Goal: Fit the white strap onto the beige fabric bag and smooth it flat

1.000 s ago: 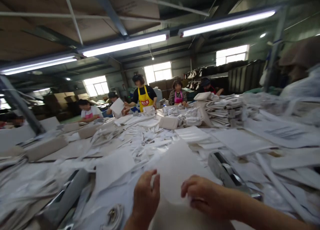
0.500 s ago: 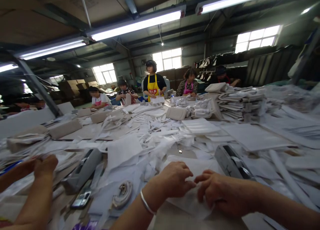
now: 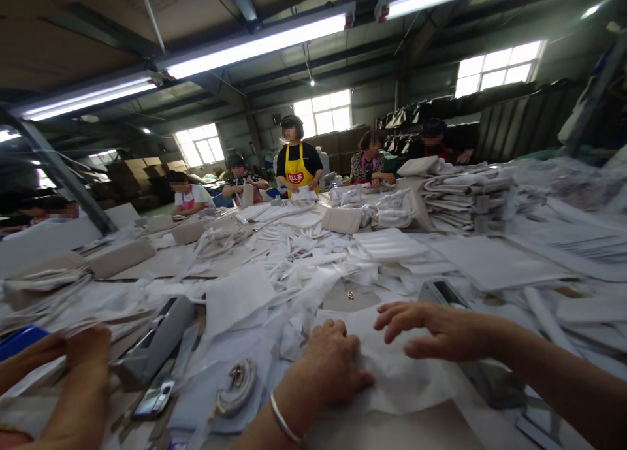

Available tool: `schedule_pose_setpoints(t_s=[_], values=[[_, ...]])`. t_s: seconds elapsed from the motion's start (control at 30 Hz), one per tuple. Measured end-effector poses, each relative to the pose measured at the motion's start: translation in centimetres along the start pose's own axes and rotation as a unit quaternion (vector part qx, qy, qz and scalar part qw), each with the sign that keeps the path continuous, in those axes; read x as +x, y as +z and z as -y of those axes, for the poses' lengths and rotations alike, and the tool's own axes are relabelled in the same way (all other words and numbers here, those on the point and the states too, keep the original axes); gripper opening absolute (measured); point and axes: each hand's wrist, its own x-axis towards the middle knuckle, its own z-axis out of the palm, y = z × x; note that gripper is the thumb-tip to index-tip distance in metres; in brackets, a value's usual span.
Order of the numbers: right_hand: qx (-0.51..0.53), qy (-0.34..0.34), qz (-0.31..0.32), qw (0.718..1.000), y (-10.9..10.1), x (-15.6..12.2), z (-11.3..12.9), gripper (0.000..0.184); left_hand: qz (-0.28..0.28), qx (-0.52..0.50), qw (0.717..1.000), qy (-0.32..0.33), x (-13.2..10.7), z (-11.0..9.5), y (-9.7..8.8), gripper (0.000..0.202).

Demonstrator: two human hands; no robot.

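My left hand (image 3: 333, 362), with a silver bangle at the wrist, rests on a thin white sheet (image 3: 416, 381). Its thumb is spread away from the fingers, which press down on the sheet. The sheet lies over a beige piece (image 3: 401, 430), perhaps a bag, whose lower part shows near the bottom edge. Above the sheet's right side my right hand (image 3: 431, 332) hovers, fingers apart and holding nothing. Just beyond the sheet a small gold clasp (image 3: 350, 295) sits on a beige flap. Behind my right hand and forearm, a grey tape dispenser (image 3: 441, 293) is partly hidden.
A rolled beige strap (image 3: 238, 385) lies to the left, near a phone (image 3: 154, 400) and another grey tape dispenser (image 3: 157, 339). At the far left are a co-worker's hands (image 3: 88, 345). White sheets (image 3: 240, 296) and stacked beige bags (image 3: 465, 195) cover the table; several people work beyond.
My hands have moved apart. My right hand has lifted off the sheet with its fingers spreading, while my left has come down flatter onto it. The view has shifted slightly.
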Motion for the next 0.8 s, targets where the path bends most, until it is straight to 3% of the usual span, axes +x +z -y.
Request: schedule_pose_setpoints(t_s=[0.13, 0.33, 0.43, 0.57, 0.7, 0.8], values=[[-0.076, -0.012, -0.007, 0.997, 2.8, 3.6, 0.0, 0.044, -0.005, -0.010, 1.000, -0.012, -0.1, 0.4, 0.3, 0.057], [-0.191, 0.067, -0.003, 0.979, 9.3, 5.2, -4.2, 0.077, 0.002, -0.052, 0.999, -0.001, -1.7, 1.1, 0.5, 0.061], [-0.185, 0.073, 0.002, 0.980, 10.2, 4.9, -5.3, 0.083, 0.047, -0.010, 0.999, 0.023, -0.9, 0.8, -0.9, 0.050], [-0.183, 0.056, 0.000, 0.981, 10.0, 5.1, -5.0, 0.071, 0.040, -0.032, 0.996, 0.079, 2.2, -0.6, -2.5, 0.036], [-0.184, 0.035, 0.000, 0.982, 9.9, 5.2, -4.9, 0.055, 0.050, -0.119, 0.985, 0.110, 4.2, -0.6, 0.2, 0.051], [-0.168, 0.059, 0.007, 0.984, 9.8, 4.5, -5.5, 0.076, 0.059, -0.131, 0.987, 0.069, 3.7, 0.6, 3.4, 0.071]])
